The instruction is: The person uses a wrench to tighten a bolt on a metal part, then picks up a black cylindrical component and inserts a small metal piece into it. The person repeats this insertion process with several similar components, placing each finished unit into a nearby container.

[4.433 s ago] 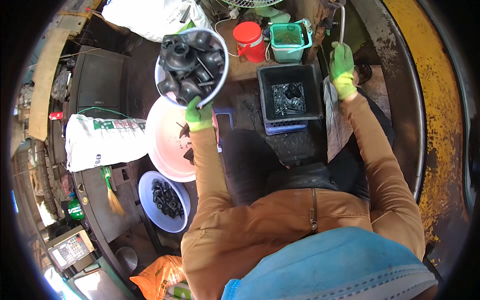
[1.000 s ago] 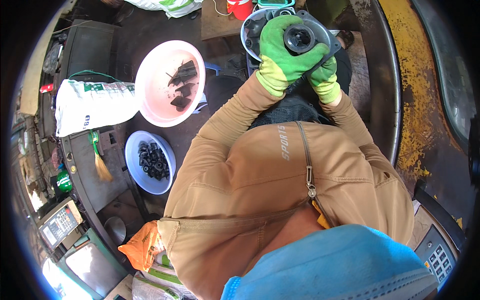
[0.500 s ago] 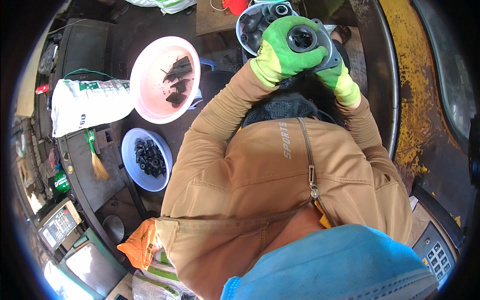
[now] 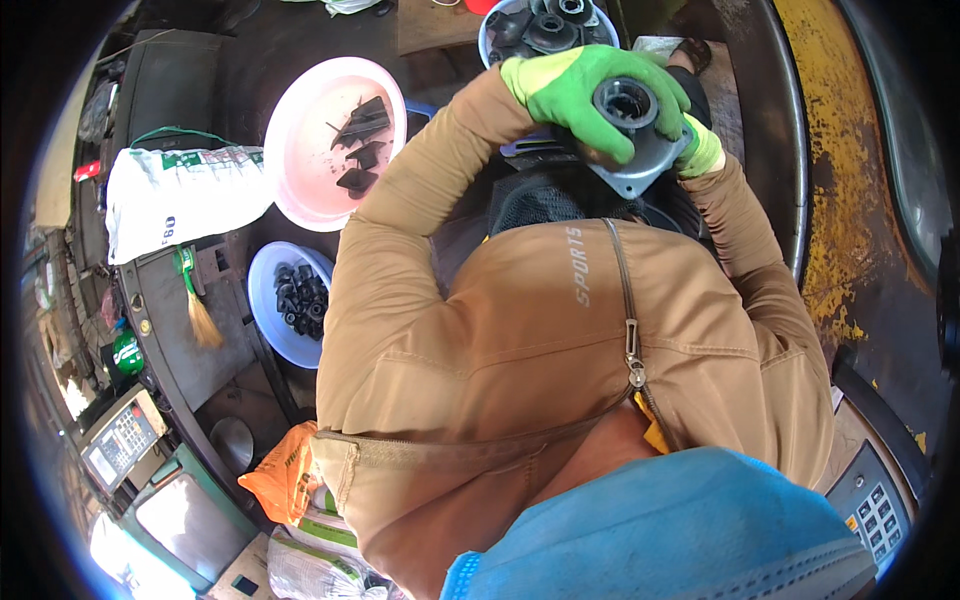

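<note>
Both my hands wear green gloves with yellow-green cuffs and hold one dark grey flanged part (image 4: 648, 168) over my lap. The part has a flat plate with corner holes and a raised round collar around a dark opening. My left hand (image 4: 585, 98) wraps over the top, its fingers closed around the collar. At the plate's right edge, my right hand (image 4: 700, 148) grips the part; most of its fingers are hidden behind it. Just beyond my hands, a pale blue bowl (image 4: 484, 34) holds several black parts with similar round collars.
On the left, a pink basin (image 4: 305, 145) holds dark scraps; a pale blue basin (image 4: 262, 305) holds small black pieces. A white sack (image 4: 180, 205) and small straw brush (image 4: 203, 322) lie nearby. A rusty yellow machine frame (image 4: 835, 200) stands at right, a keypad panel (image 4: 868, 510) at lower right.
Both hands have brought the part slightly nearer to my body and turned it, so its plate now tilts toward me. My left hand's fingers have shifted around the collar.
</note>
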`<move>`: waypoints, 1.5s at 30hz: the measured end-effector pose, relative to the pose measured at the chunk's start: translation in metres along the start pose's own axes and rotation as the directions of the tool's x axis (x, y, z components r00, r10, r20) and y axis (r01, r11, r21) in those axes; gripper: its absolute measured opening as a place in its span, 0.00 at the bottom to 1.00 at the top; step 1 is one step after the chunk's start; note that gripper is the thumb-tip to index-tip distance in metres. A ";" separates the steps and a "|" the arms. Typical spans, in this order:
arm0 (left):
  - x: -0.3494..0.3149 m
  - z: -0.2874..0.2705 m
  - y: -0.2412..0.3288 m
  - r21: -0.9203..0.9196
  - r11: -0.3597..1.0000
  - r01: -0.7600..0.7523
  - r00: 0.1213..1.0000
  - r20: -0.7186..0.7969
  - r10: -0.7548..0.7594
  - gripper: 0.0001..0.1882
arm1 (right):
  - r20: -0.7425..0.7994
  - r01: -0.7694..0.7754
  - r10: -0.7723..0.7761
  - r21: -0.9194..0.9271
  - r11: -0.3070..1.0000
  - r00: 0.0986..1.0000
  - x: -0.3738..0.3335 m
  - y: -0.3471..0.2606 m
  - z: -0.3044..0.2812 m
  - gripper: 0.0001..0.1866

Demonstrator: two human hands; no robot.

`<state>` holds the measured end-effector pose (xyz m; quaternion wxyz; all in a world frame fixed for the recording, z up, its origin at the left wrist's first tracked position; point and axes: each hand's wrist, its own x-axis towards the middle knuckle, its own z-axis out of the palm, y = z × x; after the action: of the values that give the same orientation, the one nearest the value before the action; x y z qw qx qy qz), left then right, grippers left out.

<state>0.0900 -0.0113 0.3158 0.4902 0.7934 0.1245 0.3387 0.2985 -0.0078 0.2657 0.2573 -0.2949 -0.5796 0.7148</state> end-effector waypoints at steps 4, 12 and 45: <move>-0.002 -0.022 0.014 -0.031 0.962 0.270 0.891 -0.371 -0.262 0.39 | 0.024 0.017 -0.020 0.121 0.993 1.000 0.017 -0.002 -0.008 0.24; 0.011 0.035 -0.022 0.287 0.958 0.021 0.554 -0.801 0.228 0.25 | -0.030 0.346 -0.677 -0.843 0.412 0.735 0.026 0.026 0.005 0.18; 0.000 0.023 -0.001 0.144 0.989 -0.017 0.732 -0.673 0.110 0.23 | 0.296 0.321 -0.437 -0.947 -0.018 0.849 0.019 -0.009 0.004 0.24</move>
<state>0.1051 -0.0263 0.3086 0.3470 0.6488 0.2890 0.6125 0.2829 0.0043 0.2728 0.2046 -0.2507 -0.9456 0.0347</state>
